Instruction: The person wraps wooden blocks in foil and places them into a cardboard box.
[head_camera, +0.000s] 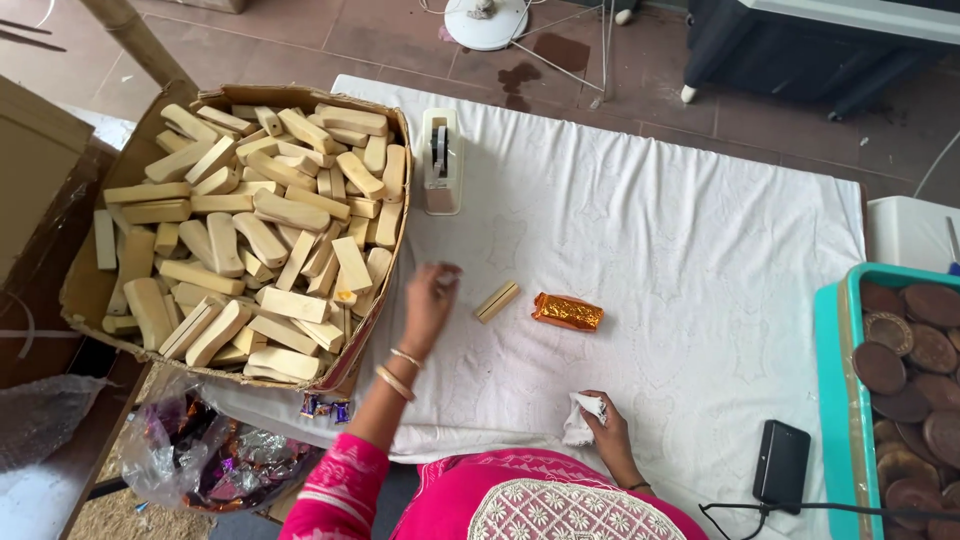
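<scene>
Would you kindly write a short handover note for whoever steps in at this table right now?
Left hand: stretched out over the white cloth, beside the cardboard box of wooden blocks; it is blurred, so whether the fingers hold anything cannot be told.
Right hand: near the body, closed on a crumpled white cloth or paper.
On the cloth: one loose wooden block, apart from the left hand; an orange foil-wrapped piece just beside it; a tape dispenser farther up.
Done: one piece is wrapped in foil.
Left: the loose block lies bare, and the box is full of bare blocks.
</scene>
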